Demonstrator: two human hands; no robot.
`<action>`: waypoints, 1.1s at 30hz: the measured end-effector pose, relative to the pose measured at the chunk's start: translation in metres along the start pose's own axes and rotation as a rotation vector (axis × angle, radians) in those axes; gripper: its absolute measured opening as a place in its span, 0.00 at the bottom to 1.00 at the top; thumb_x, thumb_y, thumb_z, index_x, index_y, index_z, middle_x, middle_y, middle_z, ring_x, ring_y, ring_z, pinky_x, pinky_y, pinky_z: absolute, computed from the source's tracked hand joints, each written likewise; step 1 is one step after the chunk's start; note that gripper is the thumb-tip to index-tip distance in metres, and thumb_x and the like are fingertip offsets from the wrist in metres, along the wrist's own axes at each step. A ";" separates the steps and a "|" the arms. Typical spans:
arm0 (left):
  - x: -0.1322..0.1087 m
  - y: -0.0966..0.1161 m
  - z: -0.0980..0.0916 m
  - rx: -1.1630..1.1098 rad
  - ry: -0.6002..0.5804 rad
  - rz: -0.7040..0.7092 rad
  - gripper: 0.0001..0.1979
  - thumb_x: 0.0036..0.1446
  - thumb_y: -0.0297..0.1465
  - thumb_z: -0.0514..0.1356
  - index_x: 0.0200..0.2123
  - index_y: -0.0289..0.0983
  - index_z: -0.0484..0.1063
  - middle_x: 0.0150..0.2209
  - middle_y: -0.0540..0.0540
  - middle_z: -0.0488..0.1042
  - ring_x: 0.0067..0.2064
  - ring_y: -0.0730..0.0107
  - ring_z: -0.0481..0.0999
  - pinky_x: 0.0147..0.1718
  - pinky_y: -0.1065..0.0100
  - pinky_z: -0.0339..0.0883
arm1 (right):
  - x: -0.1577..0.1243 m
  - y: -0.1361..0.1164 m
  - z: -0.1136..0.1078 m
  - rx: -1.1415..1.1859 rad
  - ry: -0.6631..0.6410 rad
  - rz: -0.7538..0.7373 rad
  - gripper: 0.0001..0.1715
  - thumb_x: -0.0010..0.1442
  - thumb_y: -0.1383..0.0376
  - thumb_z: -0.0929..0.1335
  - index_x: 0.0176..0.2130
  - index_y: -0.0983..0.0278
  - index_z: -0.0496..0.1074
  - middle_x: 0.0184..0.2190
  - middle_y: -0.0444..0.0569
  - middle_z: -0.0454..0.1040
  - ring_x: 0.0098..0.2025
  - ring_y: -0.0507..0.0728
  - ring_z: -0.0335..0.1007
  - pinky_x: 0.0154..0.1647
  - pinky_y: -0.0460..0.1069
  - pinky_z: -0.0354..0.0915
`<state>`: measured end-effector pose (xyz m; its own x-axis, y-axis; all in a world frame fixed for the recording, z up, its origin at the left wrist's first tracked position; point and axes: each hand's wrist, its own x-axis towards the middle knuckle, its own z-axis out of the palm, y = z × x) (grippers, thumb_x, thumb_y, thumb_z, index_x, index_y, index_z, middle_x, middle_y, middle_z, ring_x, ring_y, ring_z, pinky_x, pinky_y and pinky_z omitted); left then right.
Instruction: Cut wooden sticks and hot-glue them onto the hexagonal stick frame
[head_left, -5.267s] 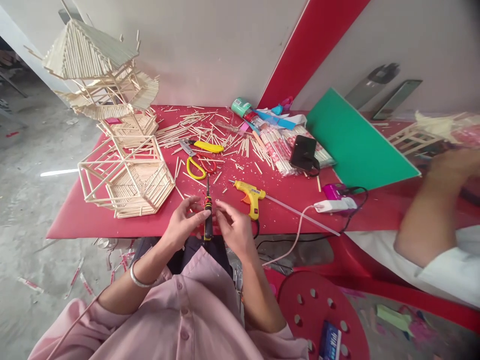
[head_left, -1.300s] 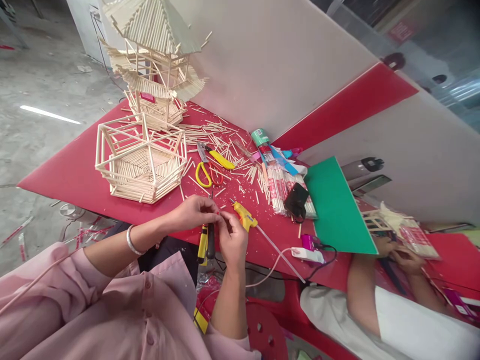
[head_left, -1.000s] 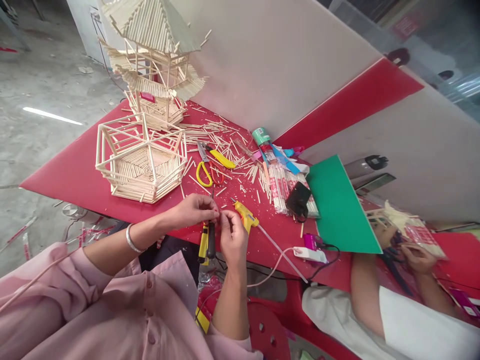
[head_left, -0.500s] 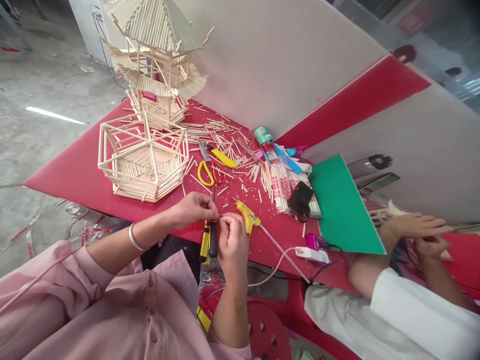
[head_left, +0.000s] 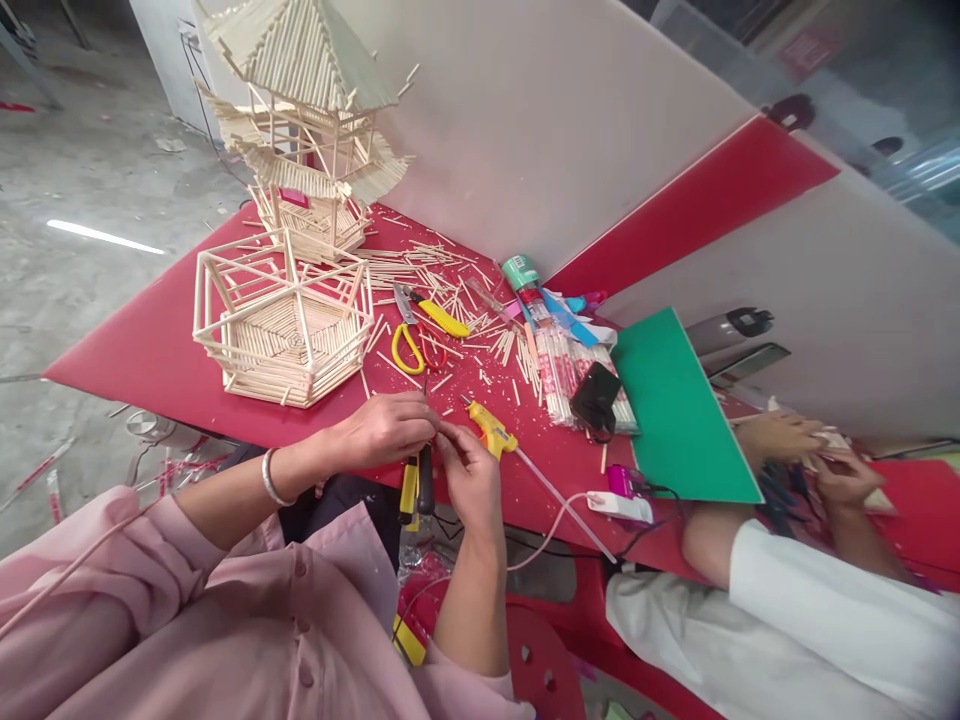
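My left hand (head_left: 390,430) and my right hand (head_left: 472,475) meet at the table's front edge, fingers pinched together. Whatever they grip is too small or hidden to make out. Just below my fingertips a black-handled tool (head_left: 425,482) and a yellow and black tool (head_left: 409,490) stick out over the edge. To the right of my hands lies a yellow glue gun (head_left: 491,430) with a long clear glue stick. Scissors (head_left: 409,340) with yellow and red handles and a yellow-handled cutter (head_left: 444,316) lie beyond. A hexagonal frame of wooden sticks (head_left: 289,365) stands to the left.
Behind the frame rises a stick pagoda (head_left: 315,150). Loose sticks (head_left: 427,270) litter the red table (head_left: 150,330). Bagged sticks (head_left: 555,370), a black box (head_left: 596,395), a white power strip (head_left: 619,506) and a green board (head_left: 682,410) sit rightward. Another person's hands (head_left: 840,465) work beyond.
My left hand has turned flatter, with its back showing more, and my right hand has shifted slightly right and rotated. The co-worker's hands have moved apart around a small pale piece.
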<state>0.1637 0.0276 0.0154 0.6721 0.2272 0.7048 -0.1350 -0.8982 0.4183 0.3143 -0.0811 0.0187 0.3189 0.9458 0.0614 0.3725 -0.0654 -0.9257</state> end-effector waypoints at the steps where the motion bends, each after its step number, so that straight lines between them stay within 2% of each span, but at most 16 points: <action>1: -0.001 0.000 0.001 0.002 0.018 -0.003 0.07 0.62 0.23 0.54 0.34 0.36 0.71 0.36 0.39 0.78 0.36 0.66 0.75 0.37 0.65 0.69 | 0.000 0.000 -0.001 -0.007 0.006 -0.008 0.15 0.61 0.55 0.67 0.42 0.60 0.77 0.38 0.49 0.78 0.34 0.55 0.74 0.31 0.48 0.71; 4: -0.003 0.002 0.004 -0.040 0.054 -0.052 0.06 0.62 0.25 0.55 0.36 0.37 0.71 0.37 0.38 0.78 0.37 0.66 0.76 0.39 0.65 0.70 | -0.001 -0.001 -0.002 -0.085 0.061 -0.062 0.14 0.62 0.56 0.67 0.39 0.61 0.77 0.34 0.48 0.78 0.35 0.55 0.74 0.34 0.48 0.71; 7: -0.008 0.006 0.003 -0.121 0.102 -0.156 0.06 0.61 0.25 0.56 0.35 0.36 0.72 0.38 0.38 0.77 0.39 0.66 0.76 0.40 0.65 0.70 | -0.006 -0.001 -0.002 -0.226 0.138 -0.164 0.12 0.63 0.58 0.65 0.37 0.63 0.75 0.32 0.49 0.77 0.35 0.55 0.73 0.34 0.48 0.70; 13: -0.010 0.016 -0.010 -0.378 0.174 -0.496 0.06 0.57 0.26 0.60 0.28 0.35 0.73 0.34 0.42 0.77 0.36 0.68 0.77 0.37 0.68 0.70 | -0.013 -0.005 0.000 -0.407 0.230 -0.351 0.10 0.65 0.63 0.64 0.36 0.63 0.74 0.31 0.49 0.76 0.35 0.54 0.74 0.37 0.48 0.69; 16: 0.002 0.016 -0.012 -0.498 0.073 -0.610 0.05 0.54 0.26 0.62 0.26 0.34 0.75 0.37 0.42 0.79 0.38 0.67 0.78 0.38 0.68 0.70 | -0.010 -0.017 -0.003 -0.457 0.280 -0.442 0.07 0.64 0.65 0.65 0.37 0.62 0.74 0.32 0.49 0.76 0.36 0.54 0.73 0.38 0.47 0.68; 20: 0.018 0.009 -0.011 -0.630 -0.147 -0.682 0.03 0.51 0.27 0.64 0.27 0.33 0.77 0.30 0.45 0.79 0.31 0.70 0.76 0.32 0.71 0.67 | -0.004 -0.033 -0.011 -0.564 0.162 -0.491 0.09 0.66 0.65 0.63 0.36 0.61 0.72 0.31 0.48 0.75 0.36 0.54 0.72 0.39 0.48 0.67; 22: 0.021 0.005 -0.010 -0.663 -0.197 -0.707 0.04 0.50 0.28 0.64 0.27 0.32 0.77 0.26 0.47 0.77 0.28 0.72 0.74 0.30 0.72 0.66 | -0.003 -0.033 -0.013 -0.564 0.164 -0.462 0.11 0.67 0.64 0.62 0.35 0.61 0.72 0.31 0.49 0.74 0.37 0.55 0.71 0.40 0.49 0.67; 26: 0.017 0.002 -0.008 -0.748 -0.176 -0.745 0.06 0.50 0.30 0.65 0.27 0.33 0.76 0.27 0.48 0.76 0.29 0.75 0.72 0.30 0.74 0.65 | -0.007 -0.018 -0.015 -0.415 0.249 -0.275 0.14 0.67 0.60 0.61 0.40 0.62 0.74 0.37 0.52 0.76 0.40 0.56 0.73 0.43 0.51 0.69; 29: 0.013 0.002 -0.009 -0.841 -0.151 -0.821 0.07 0.50 0.32 0.65 0.28 0.33 0.75 0.26 0.49 0.75 0.27 0.76 0.71 0.30 0.73 0.66 | -0.014 -0.003 -0.012 -0.257 0.170 -0.038 0.19 0.66 0.54 0.62 0.45 0.62 0.75 0.41 0.54 0.77 0.38 0.57 0.75 0.38 0.51 0.71; 33: 0.011 0.004 -0.009 -0.856 -0.118 -0.844 0.08 0.51 0.33 0.65 0.30 0.32 0.75 0.27 0.47 0.75 0.29 0.73 0.72 0.32 0.70 0.67 | -0.020 0.007 -0.002 -0.004 0.008 0.152 0.22 0.63 0.49 0.64 0.43 0.63 0.75 0.30 0.49 0.77 0.30 0.56 0.74 0.29 0.49 0.70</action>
<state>0.1639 0.0301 0.0303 0.8375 0.5463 -0.0119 -0.0294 0.0667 0.9973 0.3120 -0.1014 0.0121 0.3792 0.9222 -0.0764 0.3223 -0.2090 -0.9233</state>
